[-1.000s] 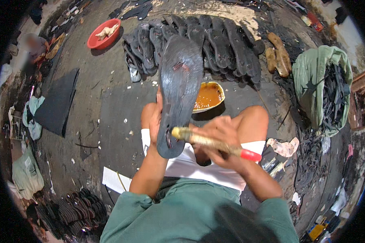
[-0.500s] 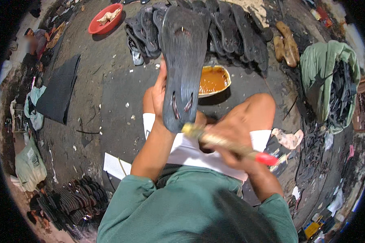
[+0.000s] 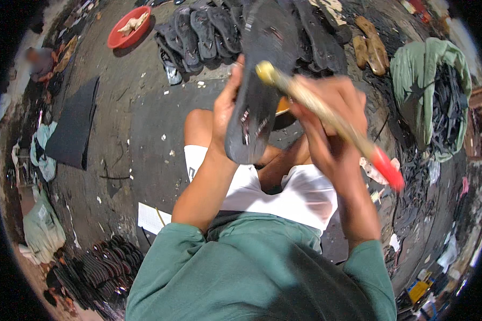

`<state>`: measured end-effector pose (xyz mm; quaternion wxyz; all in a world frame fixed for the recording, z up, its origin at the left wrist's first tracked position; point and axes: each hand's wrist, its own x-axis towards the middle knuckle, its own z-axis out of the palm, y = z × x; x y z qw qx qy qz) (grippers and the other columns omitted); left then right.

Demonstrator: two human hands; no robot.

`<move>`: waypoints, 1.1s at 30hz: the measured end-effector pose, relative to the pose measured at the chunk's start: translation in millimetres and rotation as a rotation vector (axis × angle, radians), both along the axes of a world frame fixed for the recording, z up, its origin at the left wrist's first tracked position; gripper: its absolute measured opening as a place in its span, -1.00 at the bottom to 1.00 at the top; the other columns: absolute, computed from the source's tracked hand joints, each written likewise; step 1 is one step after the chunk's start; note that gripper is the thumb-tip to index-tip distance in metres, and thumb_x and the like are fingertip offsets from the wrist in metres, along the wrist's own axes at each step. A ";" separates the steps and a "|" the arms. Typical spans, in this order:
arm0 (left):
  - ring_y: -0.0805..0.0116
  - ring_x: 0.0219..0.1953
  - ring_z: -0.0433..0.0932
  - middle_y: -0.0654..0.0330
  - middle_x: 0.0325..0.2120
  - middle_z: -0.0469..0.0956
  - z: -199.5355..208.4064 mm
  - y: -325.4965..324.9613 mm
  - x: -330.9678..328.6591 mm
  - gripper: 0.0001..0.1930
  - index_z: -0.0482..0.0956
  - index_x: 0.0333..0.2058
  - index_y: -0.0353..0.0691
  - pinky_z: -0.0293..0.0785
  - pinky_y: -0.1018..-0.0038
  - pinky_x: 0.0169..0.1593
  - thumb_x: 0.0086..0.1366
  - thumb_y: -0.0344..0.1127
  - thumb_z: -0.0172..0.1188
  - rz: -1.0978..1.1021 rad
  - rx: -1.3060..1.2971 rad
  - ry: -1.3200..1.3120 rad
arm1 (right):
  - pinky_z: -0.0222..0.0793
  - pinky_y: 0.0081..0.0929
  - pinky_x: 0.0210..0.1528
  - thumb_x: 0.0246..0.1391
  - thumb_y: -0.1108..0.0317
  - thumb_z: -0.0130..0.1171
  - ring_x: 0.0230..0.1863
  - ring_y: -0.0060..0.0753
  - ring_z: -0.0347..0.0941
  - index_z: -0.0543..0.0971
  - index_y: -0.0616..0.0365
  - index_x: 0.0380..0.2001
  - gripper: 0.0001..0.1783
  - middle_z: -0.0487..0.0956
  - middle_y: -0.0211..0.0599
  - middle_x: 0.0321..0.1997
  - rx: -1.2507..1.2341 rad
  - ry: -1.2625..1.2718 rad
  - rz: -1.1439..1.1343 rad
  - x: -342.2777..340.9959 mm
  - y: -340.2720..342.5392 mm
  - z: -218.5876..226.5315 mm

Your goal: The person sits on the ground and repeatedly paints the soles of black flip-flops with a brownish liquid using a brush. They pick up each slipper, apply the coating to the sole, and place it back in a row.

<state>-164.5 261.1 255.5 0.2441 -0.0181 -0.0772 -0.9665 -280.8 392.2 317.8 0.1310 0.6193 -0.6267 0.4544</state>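
Tilted up in front of me is a black sandal sole [image 3: 256, 101] with slots near both ends. My left hand [image 3: 226, 109] grips it by its left edge, the fingers hidden behind it. My right hand [image 3: 341, 101], smeared by motion, is closed around a brush [image 3: 326, 115] with a pale handle and a red end. The brush's yellowish tip lies over the middle of the sole; whether it touches cannot be made out. Behind the sole and my right hand, a bowl of orange-brown liquid [image 3: 283, 106] is mostly hidden.
Rows of black sandals [image 3: 202, 35] lie ahead, near a red basin [image 3: 128, 28] and brown foot-shaped forms [image 3: 377, 51]. A green cloth bundle [image 3: 412, 88] with black strips stands right. Left are a black sheet [image 3: 72, 128], stacked soles [image 3: 99, 267] and another person [image 3: 40, 64].
The brush has moved from the sole's near end up to its middle, and my right hand has risen with it. The sole has shifted slightly right and tilted.
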 end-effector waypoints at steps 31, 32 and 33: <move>0.33 -0.07 0.59 0.12 -0.04 0.56 -0.8 -16.5 2.1 -0.67 0.44 0.08 -0.08 0.57 0.34 0.02 0.48 -0.10 -0.12 0.188 -0.136 -0.264 | 0.24 -0.25 -0.17 -0.09 0.19 0.26 -0.30 -0.36 0.45 0.65 0.07 -0.18 -0.64 0.54 -0.41 -0.34 0.095 0.065 0.179 29.2 17.3 -30.7; 0.33 -0.06 0.59 0.11 -0.05 0.55 3.2 -11.5 -1.0 -0.65 0.42 0.11 -0.08 0.56 0.35 0.03 0.48 -0.10 -0.12 0.224 -0.122 -0.328 | 0.28 -0.25 -0.28 0.05 0.17 0.15 -0.35 -0.28 0.45 0.62 0.15 -0.15 -0.64 0.53 -0.38 -0.42 0.079 0.038 0.040 28.8 9.6 -20.1; 0.32 -0.04 0.58 0.12 -0.03 0.54 -2.0 -12.9 -2.5 -0.64 0.38 0.15 -0.08 0.55 0.34 0.05 0.49 -0.11 -0.14 0.237 -0.150 -0.299 | 0.26 -0.27 -0.29 0.00 0.18 0.21 -0.36 -0.29 0.45 0.62 0.15 -0.15 -0.63 0.54 -0.37 -0.42 0.069 0.027 0.160 29.2 7.8 -28.8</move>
